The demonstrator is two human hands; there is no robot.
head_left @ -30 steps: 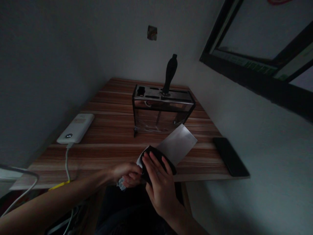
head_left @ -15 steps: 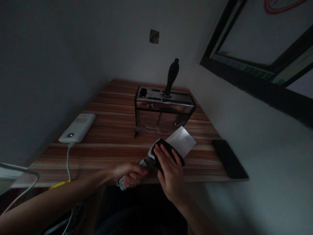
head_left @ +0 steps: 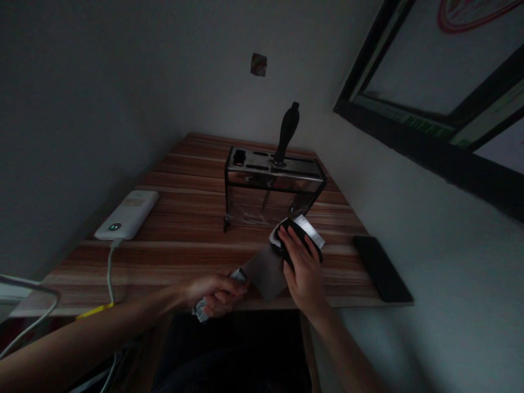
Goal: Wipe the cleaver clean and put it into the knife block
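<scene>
My left hand (head_left: 215, 295) is closed round the handle of a broad-bladed cleaver (head_left: 266, 270), held over the front edge of the wooden table (head_left: 184, 218). The flat blade points up and to the right. My right hand (head_left: 303, 267) presses a dark cloth (head_left: 292, 237) against the far end of the blade, its fingers wrapped over the cloth. Behind them stands a clear knife block (head_left: 272, 188) with a metal slotted top. One black-handled knife (head_left: 287, 131) sticks up from it.
A white power bank (head_left: 126, 214) with a lit indicator lies at the left, its white cable (head_left: 109, 273) running off the front edge. A black phone (head_left: 381, 267) lies at the right edge. Walls close in behind and on both sides; a dark window frame (head_left: 409, 142) is on the right.
My right hand has slid the dark cloth along the blade from near the handle up to the far end. More of the blade near the handle now shows. The left hand stayed put.
</scene>
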